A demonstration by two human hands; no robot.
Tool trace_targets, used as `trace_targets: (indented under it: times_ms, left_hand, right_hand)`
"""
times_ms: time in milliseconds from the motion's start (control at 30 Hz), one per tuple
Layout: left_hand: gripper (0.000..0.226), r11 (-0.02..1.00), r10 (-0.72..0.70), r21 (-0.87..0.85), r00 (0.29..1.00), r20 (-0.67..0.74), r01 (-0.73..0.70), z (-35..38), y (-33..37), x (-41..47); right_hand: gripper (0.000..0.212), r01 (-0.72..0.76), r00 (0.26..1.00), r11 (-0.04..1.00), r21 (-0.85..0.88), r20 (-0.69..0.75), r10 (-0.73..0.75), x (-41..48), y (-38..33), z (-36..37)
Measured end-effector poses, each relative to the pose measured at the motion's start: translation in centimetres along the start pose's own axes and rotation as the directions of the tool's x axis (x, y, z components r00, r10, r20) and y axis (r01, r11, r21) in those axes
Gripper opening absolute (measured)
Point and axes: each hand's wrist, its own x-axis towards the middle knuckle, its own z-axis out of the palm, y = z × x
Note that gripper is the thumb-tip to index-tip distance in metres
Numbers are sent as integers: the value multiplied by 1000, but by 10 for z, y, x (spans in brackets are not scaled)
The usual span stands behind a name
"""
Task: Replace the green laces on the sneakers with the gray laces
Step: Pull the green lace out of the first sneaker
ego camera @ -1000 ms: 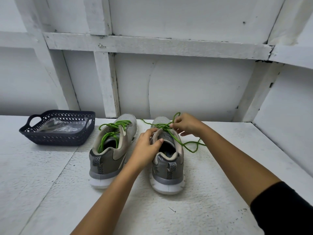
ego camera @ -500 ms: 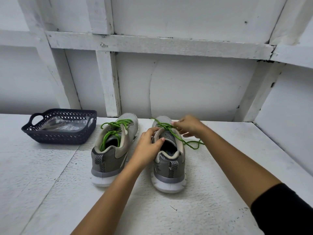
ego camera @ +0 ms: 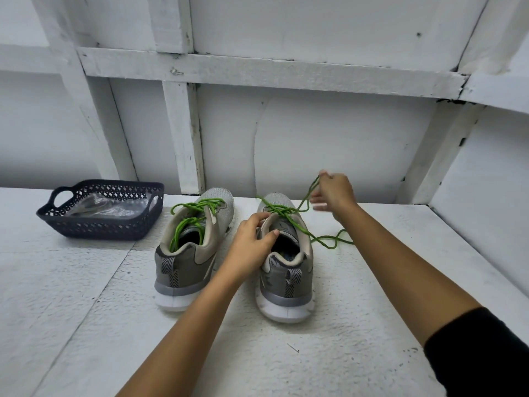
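Note:
Two grey sneakers stand side by side on the white table, heels toward me. The left sneaker (ego camera: pixel 191 247) keeps its green lace (ego camera: pixel 197 209) threaded and loosely bunched. My left hand (ego camera: pixel 253 239) grips the left collar of the right sneaker (ego camera: pixel 286 267). My right hand (ego camera: pixel 332 193) is raised above and right of that shoe, pinching its green lace (ego camera: pixel 310 193) and holding it up taut. The lace's other end (ego camera: pixel 332 242) trails on the table to the shoe's right. No loose gray lace can be made out.
A dark perforated basket (ego camera: pixel 94 224) with a clear plastic bag (ego camera: pixel 106 206) inside sits at the table's left rear. A white panelled wall (ego camera: pixel 315 138) rises directly behind the shoes. The table edge (ego camera: pixel 483 262) runs along the right.
My right hand has lifted up and to the right from the shoe's eyelets, drawing the green lace out with it. My left hand stays on the right sneaker's collar.

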Motion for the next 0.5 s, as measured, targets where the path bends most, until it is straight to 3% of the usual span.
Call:
trace_targets:
  times_ms: [67,100,200,267,367,500]
  left_hand:
    - [37,1000,2,-3,1000,0,-2,0,0,0]
    - [37,1000,3,-7,1000,0,-3,0,0,1]
    - [36,1000,8,-12,1000,1,-8,0,0,1]
    - [36,1000,6,-14,1000,1,-6,0,0,1]
    - [36,1000,2,-12,1000,5,-2,0,-1,1]
    - [35,1000,-8,-13,1000,-4,8,1,-1,1]
  right_hand:
    - [33,-62,982,972,-227,161,101,-6,14,4]
    - [30,-19,967,941,-338,233,103,-8,20,7]
    - [26,119,965,895,-430,262,-3,-13,27,15]
    - [30,86,968,932,-353,249,6,-14,21,18]
    - [24,-19,991,998,-62,132,27,-10,4,13]
    - [21,99,985,991,92,-151,-84,8,-9,-3]
